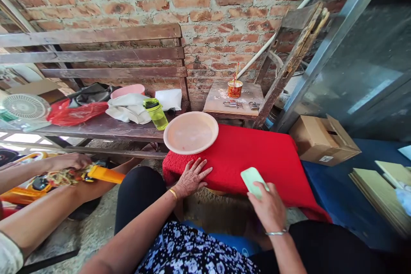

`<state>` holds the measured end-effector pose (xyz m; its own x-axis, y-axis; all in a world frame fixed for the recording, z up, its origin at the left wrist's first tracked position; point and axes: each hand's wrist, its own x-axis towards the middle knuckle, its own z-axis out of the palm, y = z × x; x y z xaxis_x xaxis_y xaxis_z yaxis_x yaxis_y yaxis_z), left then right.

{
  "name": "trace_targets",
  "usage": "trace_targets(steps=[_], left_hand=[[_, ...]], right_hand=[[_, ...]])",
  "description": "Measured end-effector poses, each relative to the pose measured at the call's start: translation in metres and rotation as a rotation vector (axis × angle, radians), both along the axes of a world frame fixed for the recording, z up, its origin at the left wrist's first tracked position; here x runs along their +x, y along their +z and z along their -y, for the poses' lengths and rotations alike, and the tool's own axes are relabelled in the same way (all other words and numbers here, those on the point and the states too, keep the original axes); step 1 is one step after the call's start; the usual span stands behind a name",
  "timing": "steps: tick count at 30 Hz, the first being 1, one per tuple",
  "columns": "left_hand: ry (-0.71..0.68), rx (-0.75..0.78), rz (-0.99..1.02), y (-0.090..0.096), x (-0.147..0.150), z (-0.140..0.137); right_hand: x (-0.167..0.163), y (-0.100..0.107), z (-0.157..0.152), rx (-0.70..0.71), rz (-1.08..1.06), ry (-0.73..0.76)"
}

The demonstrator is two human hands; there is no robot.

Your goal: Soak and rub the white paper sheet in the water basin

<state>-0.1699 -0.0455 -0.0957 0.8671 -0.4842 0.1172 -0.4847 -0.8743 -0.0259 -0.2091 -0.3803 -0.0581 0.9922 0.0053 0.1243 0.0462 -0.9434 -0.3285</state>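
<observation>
A red cloth (257, 150) is spread over a low bench in front of me. My left hand (192, 177) lies flat on the cloth's near edge, fingers spread, holding nothing. My right hand (269, 205) grips a pale green rounded block (252, 178) above the cloth's right part. The block's underside and the end inside my hand are hidden, so I cannot tell if it is soap or a brush. A pale pink basin (175, 139) stands at the cloth's left end, just beyond my left hand; it seems to hold shallow water.
On the wooden bench (138, 130) at left are a green bottle (156, 113), white cloth (130, 109) and a red bag (75, 113). Padlocks (233, 104) and a small tub (234, 90) sit on a stool. A cardboard box (323, 141) stands right. Another person's hand (75, 160) is at left.
</observation>
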Motion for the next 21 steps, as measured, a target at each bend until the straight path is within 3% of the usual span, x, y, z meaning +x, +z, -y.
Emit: trace_targets(steps=[3, 6, 8, 12, 14, 17, 21], left_hand=[[0.015, -0.022, -0.021, 0.003, -0.001, 0.002], [0.022, -0.048, -0.036, 0.006, -0.002, 0.003], [0.025, -0.066, -0.041, 0.006, -0.002, 0.004], [0.021, -0.083, -0.027, 0.006, 0.0, 0.005], [0.018, -0.084, -0.02, 0.005, 0.0, 0.005], [0.015, -0.094, -0.026, 0.003, -0.001, 0.005], [0.012, -0.117, -0.039, 0.003, -0.002, 0.007]], right_hand=[[-0.005, -0.001, 0.058, -0.049, -0.028, -0.278], [-0.007, 0.006, 0.063, -0.086, 0.006, -0.412], [-0.006, 0.013, 0.028, -0.057, 0.037, -0.275], [0.001, 0.02, -0.07, 0.019, 0.022, 0.142], [0.005, 0.019, -0.089, 0.003, 0.015, 0.211], [0.004, 0.012, -0.055, -0.033, -0.023, 0.125], [-0.006, 0.008, 0.048, -0.128, -0.055, -0.168]])
